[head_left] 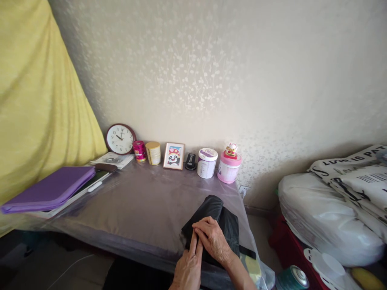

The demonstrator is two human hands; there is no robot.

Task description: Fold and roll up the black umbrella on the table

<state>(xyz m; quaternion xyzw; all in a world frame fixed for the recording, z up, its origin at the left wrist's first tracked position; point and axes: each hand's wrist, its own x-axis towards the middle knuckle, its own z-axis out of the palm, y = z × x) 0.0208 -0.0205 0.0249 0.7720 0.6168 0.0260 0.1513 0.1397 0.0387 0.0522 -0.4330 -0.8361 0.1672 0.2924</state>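
A folded black plastic bag (211, 207) lies near the right front corner of the covered table, its surface creased and its far end rounded. On its near part rests my left hand (189, 266), the visible fingers stretched out and pointing away from me. My right hand (213, 239) crosses from the right, fingers bent over the bag and its fingertips touching those of my left hand. Between and under the hands the bag is partly hidden. A short flat black strip (247, 251) sticks out beside my right wrist.
Along the wall stand a clock (120, 139), a pink tin (139, 151), a yellow-lidded canister (153, 154), a panda picture (173, 156), a white tub (207, 164) and a pink tub (229, 168) with a figurine. A purple folder (51, 187) lies left. White bags (323, 217) bulge right.
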